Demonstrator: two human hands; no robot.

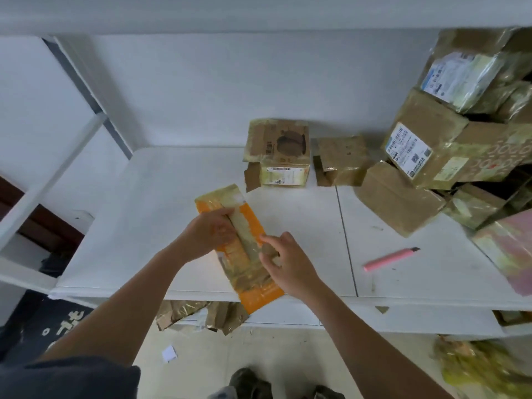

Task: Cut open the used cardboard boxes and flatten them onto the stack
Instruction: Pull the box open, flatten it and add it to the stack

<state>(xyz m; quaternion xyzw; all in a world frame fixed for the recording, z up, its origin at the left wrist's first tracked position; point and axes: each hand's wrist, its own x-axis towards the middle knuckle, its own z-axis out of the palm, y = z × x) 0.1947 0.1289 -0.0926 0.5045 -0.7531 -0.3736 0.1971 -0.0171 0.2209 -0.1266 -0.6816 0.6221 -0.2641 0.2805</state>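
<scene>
An orange cardboard box (254,295), wrapped in shiny tape, lies lengthwise on the white table (302,220) with its near end over the front edge. My left hand (208,233) grips the left flap along the box's centre seam. My right hand (283,262) has its fingers curled on the right side of the seam, pinching the taped flap there. A pink utility knife (390,259) lies on the table to the right, apart from both hands.
Two small taped boxes (277,155) (339,161) stand at the back of the table. A pile of several taped boxes (449,145) fills the right side. Flattened cardboard (201,313) lies under the table's front edge. White shelving (43,180) stands at left.
</scene>
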